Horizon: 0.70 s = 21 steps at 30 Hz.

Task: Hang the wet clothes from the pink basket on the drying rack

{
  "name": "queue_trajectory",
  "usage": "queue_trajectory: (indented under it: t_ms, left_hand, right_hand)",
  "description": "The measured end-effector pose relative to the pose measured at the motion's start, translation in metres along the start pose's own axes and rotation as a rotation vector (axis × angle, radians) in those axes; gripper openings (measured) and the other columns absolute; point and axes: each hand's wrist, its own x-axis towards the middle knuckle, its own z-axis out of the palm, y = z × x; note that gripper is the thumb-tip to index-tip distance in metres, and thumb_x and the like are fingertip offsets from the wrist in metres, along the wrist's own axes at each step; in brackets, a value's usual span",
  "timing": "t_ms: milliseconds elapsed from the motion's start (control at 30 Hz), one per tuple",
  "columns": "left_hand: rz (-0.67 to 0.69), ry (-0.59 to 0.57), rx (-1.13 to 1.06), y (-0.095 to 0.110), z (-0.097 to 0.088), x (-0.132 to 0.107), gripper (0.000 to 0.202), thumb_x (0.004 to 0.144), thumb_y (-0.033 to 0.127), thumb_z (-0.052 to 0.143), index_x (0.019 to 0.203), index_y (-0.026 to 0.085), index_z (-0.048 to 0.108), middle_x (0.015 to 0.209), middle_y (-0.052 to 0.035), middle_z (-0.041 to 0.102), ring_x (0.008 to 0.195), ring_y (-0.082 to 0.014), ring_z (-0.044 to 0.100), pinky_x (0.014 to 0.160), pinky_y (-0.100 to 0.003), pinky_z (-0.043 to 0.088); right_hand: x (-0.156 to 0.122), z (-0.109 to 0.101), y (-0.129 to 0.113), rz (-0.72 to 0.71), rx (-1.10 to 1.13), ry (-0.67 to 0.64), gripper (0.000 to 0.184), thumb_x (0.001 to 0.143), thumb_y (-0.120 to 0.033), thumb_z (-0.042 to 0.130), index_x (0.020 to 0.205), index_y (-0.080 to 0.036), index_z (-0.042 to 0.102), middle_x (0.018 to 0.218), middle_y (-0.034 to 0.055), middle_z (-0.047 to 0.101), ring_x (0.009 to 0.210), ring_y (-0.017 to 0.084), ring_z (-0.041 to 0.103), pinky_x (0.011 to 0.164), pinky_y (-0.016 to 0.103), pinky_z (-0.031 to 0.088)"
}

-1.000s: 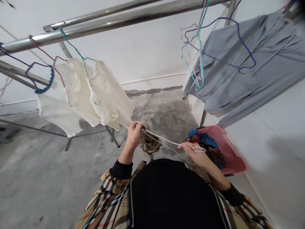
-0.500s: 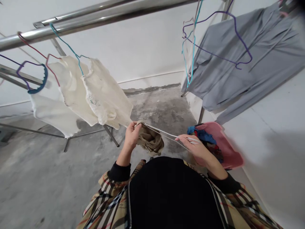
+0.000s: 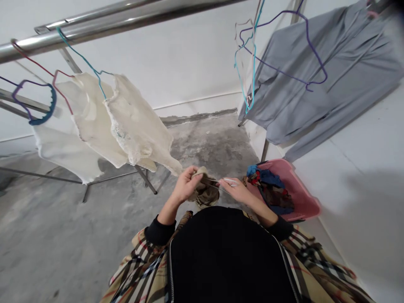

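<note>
My left hand (image 3: 188, 185) is closed on the upper edge of a crumpled khaki garment (image 3: 206, 195), whose exact kind does not show. The cloth hangs down in front of my body. Close beside it, my right hand (image 3: 235, 188) grips a thin white hanger (image 3: 229, 181). Part of the hanger runs from those fingers to the gathered cloth by my left hand, where its far end is hidden. Just beyond my left hand hangs a cream sleeveless top (image 3: 139, 122) on a teal hanger (image 3: 99, 78).
A metal rail (image 3: 104, 26) crosses the top left, holding more pale tops (image 3: 65, 147). To the right stands a pink basket (image 3: 304, 193) with clothes in it. Grey garments (image 3: 303, 71) and a purple hanger (image 3: 315, 46) hang above. Rack legs (image 3: 147, 180) stand on the concrete floor.
My right hand has moved left with the hanger, close to my left hand. My left hand has shifted slightly right with the khaki garment. Less of the hanger shows between them.
</note>
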Motion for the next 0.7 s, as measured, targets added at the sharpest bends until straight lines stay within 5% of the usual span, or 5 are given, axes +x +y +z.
queue_trajectory:
  t_ms: [200, 367, 567, 700]
  left_hand:
    - [0.132, -0.221, 0.373, -0.002, 0.018, -0.015, 0.018, 0.078, 0.038, 0.063, 0.073, 0.021, 0.061, 0.062, 0.0025, 0.052, 0.059, -0.013, 0.045, 0.061, -0.022, 0.037]
    - [0.237, -0.063, 0.75, 0.007, -0.003, -0.015, 0.01, 0.073, 0.034, 0.07, 0.08, 0.027, 0.071, 0.068, -0.0019, 0.062, 0.065, -0.0185, 0.053, 0.065, -0.026, 0.038]
    - [0.735, 0.257, 1.23, 0.034, -0.025, -0.009, 0.024, 0.084, 0.038, 0.065, 0.105, 0.029, 0.071, 0.108, -0.0091, 0.067, 0.106, -0.0292, 0.055, 0.096, -0.043, 0.035]
    - [0.771, 0.193, 1.341, 0.038, -0.035, 0.002, 0.023, 0.089, 0.033, 0.06, 0.11, 0.031, 0.069, 0.104, -0.0072, 0.069, 0.106, -0.0292, 0.057, 0.098, -0.047, 0.033]
  right_hand:
    - [0.017, 0.02, 0.02, 0.175, 0.3, 0.278, 0.053, 0.079, -0.067, 0.052, 0.056, -0.019, 0.052, 0.049, -0.0035, 0.039, 0.049, 0.01, 0.035, 0.047, 0.024, 0.03]
    - [0.011, 0.005, 0.024, 0.19, 0.348, 0.313, 0.051, 0.078, -0.065, 0.056, 0.056, -0.019, 0.056, 0.045, -0.0041, 0.037, 0.045, 0.01, 0.031, 0.045, 0.025, 0.026]
    - [0.015, -0.016, 0.01, 0.066, 0.166, 0.251, 0.05, 0.084, -0.058, 0.052, 0.055, -0.019, 0.063, 0.045, -0.0023, 0.043, 0.047, 0.01, 0.039, 0.049, 0.025, 0.03]
    - [0.019, -0.027, 0.003, -0.002, 0.061, 0.197, 0.051, 0.085, -0.056, 0.051, 0.056, -0.018, 0.066, 0.044, -0.0017, 0.046, 0.046, 0.01, 0.041, 0.051, 0.025, 0.032]
